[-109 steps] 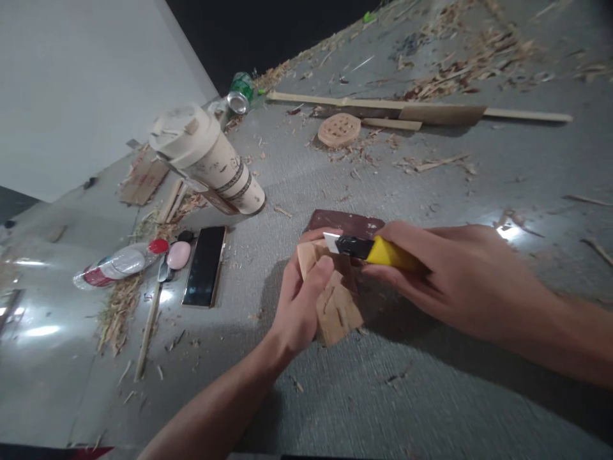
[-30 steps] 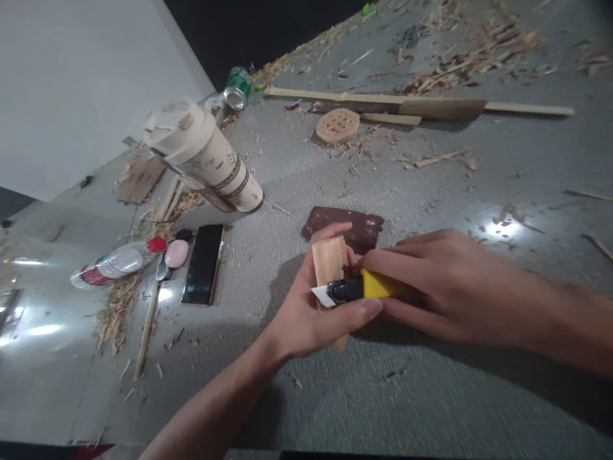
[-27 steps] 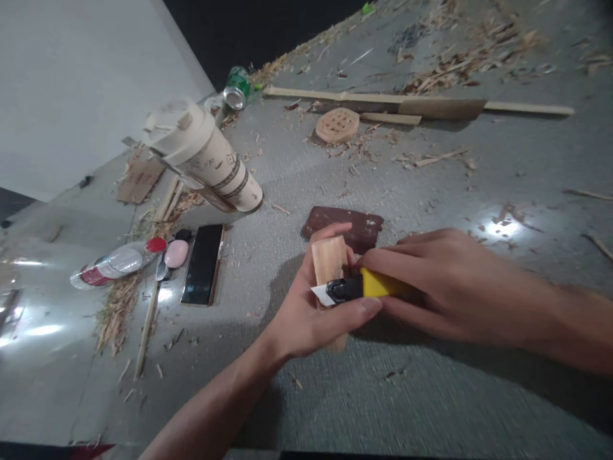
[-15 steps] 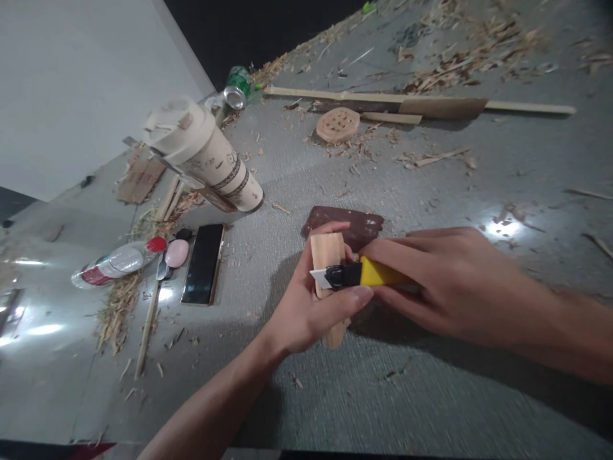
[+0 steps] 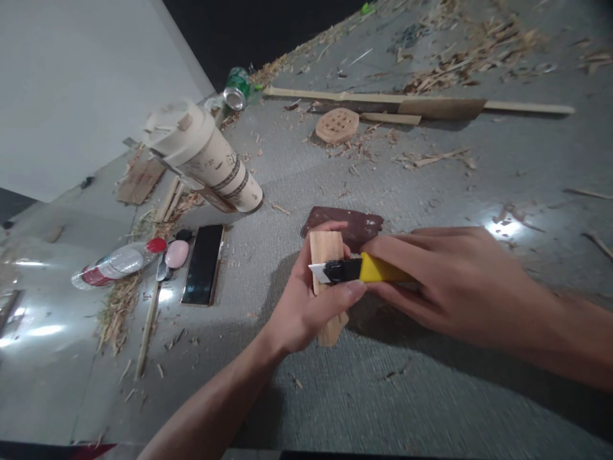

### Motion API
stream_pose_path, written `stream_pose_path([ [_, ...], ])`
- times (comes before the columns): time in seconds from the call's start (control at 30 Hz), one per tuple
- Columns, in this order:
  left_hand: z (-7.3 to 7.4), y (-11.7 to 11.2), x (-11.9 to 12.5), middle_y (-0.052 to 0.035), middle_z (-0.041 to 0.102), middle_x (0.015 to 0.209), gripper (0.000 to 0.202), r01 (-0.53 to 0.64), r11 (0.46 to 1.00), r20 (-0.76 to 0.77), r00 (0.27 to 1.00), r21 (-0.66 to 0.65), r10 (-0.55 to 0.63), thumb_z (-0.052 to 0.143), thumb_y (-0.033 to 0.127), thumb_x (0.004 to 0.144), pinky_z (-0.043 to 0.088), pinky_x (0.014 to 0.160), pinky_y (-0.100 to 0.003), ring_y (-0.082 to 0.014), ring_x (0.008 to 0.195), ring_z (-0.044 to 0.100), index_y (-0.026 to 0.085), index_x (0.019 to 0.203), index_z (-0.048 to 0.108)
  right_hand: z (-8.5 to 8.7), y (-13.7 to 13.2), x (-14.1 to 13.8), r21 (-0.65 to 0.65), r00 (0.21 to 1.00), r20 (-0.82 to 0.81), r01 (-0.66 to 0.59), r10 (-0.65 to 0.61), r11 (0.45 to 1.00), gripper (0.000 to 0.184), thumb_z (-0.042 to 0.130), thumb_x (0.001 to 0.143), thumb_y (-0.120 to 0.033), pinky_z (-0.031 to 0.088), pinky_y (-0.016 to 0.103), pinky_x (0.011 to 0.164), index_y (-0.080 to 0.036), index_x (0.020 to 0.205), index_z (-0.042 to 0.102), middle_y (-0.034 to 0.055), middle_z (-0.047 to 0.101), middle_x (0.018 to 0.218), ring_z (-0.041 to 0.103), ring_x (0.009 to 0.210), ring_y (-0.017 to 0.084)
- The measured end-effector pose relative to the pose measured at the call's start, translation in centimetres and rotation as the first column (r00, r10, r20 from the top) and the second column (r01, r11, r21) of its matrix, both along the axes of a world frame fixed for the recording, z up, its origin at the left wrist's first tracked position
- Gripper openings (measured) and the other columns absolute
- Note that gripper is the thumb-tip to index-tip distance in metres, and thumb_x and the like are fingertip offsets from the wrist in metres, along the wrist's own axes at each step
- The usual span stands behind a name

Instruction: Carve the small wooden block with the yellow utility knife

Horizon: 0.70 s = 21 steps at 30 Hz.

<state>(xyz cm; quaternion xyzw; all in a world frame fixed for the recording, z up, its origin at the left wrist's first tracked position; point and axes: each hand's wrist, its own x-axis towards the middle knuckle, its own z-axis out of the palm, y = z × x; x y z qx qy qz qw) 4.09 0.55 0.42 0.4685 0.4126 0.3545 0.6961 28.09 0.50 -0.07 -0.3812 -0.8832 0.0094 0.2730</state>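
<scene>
Grey, finely textured work surface, littered with wood shavings and splinters, thickest toward the far edge; glare spots from overhead light on its glossy left part and to the right. Pale wall at upper left, darkness beyond the far edge. Near the middle, left hand wraps its fingers closed around a small pale wood block, held on end just above the surface, thumb pressed across its front. Right hand grips a yellow utility knife, fingers closed along the handle; the short white blade lies against the block's left face. Just behind the block lies a dark brown sheet of sandpaper. To the left: a black phone lying flat, a pink oval object, and a plastic bottle with a red cap on its side. A beige lidded cup stands behind the phone. Toward the far edge: a round perforated wooden disc, long wooden strips, and a green drinks can near the far left corner.
</scene>
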Motion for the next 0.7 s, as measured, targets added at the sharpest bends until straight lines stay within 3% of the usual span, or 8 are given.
stream_pose_path([
  [0.3, 0.14, -0.01, -0.01, -0.0022, 0.065, 0.12, 0.083, 0.015, 0.999, 0.091, 0.996, -0.04, -0.012, 0.101, 0.023, 0.079, 0.055, 0.08, -0.026, -0.0159, 0.092, 0.058, 0.031, 0.154, 0.065, -0.06, -0.23, -0.13, 0.012, 1.0, -0.001, 0.028, -0.028, 1.0, 0.04, 0.042, 0.125, -0.048, 0.032, 0.037, 0.056, -0.023, 0.105, 0.066, -0.0048, 0.057, 0.071, 0.053, 0.057, 0.019],
  [0.7, 0.08, 0.07, -0.1, -0.0048, 0.067, 0.117, 0.083, 0.006, 1.0, 0.005, 1.0, 0.004, -0.006, 0.101, 0.035, 0.08, 0.058, 0.077, -0.029, -0.0191, 0.093, 0.062, 0.029, 0.155, 0.066, -0.21, -0.24, 0.1, -0.088, 0.998, -0.043, 0.049, -0.053, 0.995, 0.039, 0.044, 0.124, -0.053, 0.026, 0.035, 0.059, -0.027, 0.103, 0.064, -0.0015, 0.059, 0.069, 0.049, 0.057, 0.02],
])
